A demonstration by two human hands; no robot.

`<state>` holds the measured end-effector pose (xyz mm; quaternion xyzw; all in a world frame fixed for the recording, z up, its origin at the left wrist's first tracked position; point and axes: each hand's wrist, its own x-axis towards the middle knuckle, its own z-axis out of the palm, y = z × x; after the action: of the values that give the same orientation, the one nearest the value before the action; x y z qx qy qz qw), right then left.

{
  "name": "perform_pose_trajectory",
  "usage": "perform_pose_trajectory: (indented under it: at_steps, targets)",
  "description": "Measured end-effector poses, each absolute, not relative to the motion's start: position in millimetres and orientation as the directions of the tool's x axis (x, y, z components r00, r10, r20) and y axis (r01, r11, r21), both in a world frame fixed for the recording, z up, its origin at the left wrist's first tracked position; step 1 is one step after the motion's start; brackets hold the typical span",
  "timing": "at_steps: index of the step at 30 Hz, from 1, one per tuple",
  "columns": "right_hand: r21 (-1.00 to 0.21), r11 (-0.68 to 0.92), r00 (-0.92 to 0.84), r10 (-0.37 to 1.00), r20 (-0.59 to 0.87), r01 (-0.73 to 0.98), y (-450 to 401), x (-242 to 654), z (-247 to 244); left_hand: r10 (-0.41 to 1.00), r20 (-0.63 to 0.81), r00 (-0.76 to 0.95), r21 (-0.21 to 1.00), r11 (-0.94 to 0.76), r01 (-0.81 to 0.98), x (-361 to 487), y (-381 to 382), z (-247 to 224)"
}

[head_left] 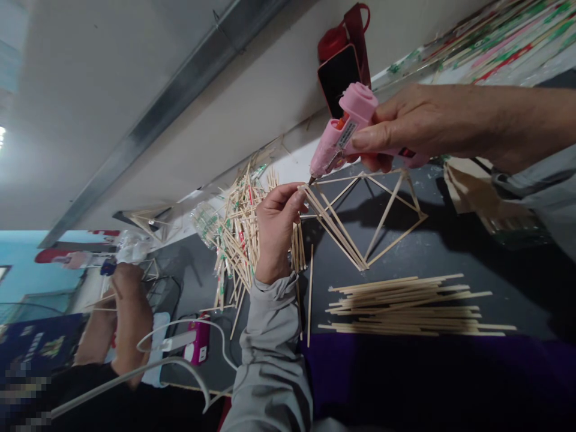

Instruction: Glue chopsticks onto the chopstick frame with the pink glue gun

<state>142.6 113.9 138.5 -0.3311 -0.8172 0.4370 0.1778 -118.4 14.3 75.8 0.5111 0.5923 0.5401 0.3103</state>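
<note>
My right hand [396,129] is wrapped round a pink hot glue gun [330,144], its nozzle pointing down and left at a corner of a stick frame [342,231]. The frame is built of thin wooden sticks joined in triangles and stands on the dark table. My left hand [279,225] pinches that same corner between thumb and fingers, right by the nozzle tip. Whether the tip touches the wood I cannot tell. Below the frame lies a loose bundle of wooden sticks [405,306]. One single stick [310,294] lies beside my left sleeve.
A large heap of sticks and wrappers [238,234] lies left of my left hand. Behind the glue gun lean a phone [337,75] and a red case [357,36]. A magenta power adapter [197,342] with a white cable sits lower left, near a co-worker's arms [132,318].
</note>
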Motion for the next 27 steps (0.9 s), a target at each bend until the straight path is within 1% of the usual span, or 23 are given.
perform_pose_trajectory:
  at_steps: [4,9,13,22,27]
  targets:
    - [-0.827,0.394,-0.718,0.696,-0.018,0.402,114.5,143.6,137.4,0.941,0.179,-0.288,0.959,-0.102,0.263,-117.5,13.9,76.3]
    - [-0.841,0.345,-0.681,0.731,-0.037,0.416,109.4,143.8,144.4,0.946,0.162,-0.281,0.967,-0.096,0.235,-117.0,13.1,76.4]
    - [-0.846,0.338,-0.673,0.739,-0.034,0.413,107.7,142.6,146.7,0.945,0.156,-0.287,0.965,-0.084,0.249,-117.1,12.9,76.2]
    - [-0.861,0.281,-0.664,0.743,-0.085,0.424,108.1,140.4,144.5,0.943,0.161,-0.292,0.962,-0.084,0.259,-116.6,12.3,76.8]
    - [-0.856,0.336,-0.684,0.729,-0.028,0.393,107.0,141.1,143.4,0.945,0.167,-0.28,0.965,-0.098,0.245,-116.4,12.5,76.9]
